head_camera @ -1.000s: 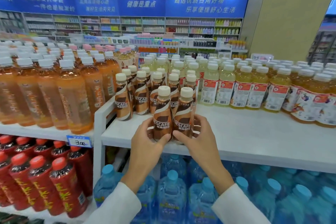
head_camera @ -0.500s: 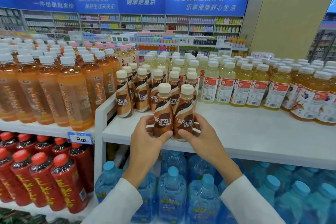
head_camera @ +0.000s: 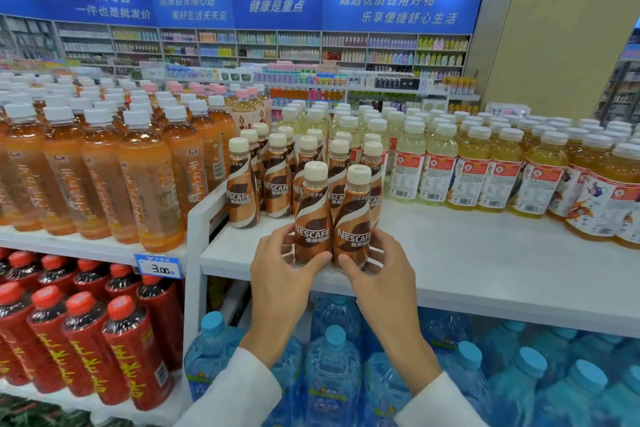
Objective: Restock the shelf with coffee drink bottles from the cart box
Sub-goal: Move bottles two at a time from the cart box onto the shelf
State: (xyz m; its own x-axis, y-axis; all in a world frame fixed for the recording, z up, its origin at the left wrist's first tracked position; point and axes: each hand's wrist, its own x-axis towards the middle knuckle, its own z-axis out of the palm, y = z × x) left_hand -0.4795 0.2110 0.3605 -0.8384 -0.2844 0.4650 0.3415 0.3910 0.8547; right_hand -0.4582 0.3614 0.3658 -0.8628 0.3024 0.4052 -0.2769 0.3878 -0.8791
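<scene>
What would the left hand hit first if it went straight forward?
Probably the standing Nescafe bottles right behind the front Nescafe bottle that the left hand grips, though depth is unclear.

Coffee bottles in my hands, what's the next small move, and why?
Probably slide both back until they meet the coffee row, then let go. The left hand grips the left bottle and the right hand the right bottle, upright and side by side, close to the front edge of the shelf, nearer to you than that row.
</scene>
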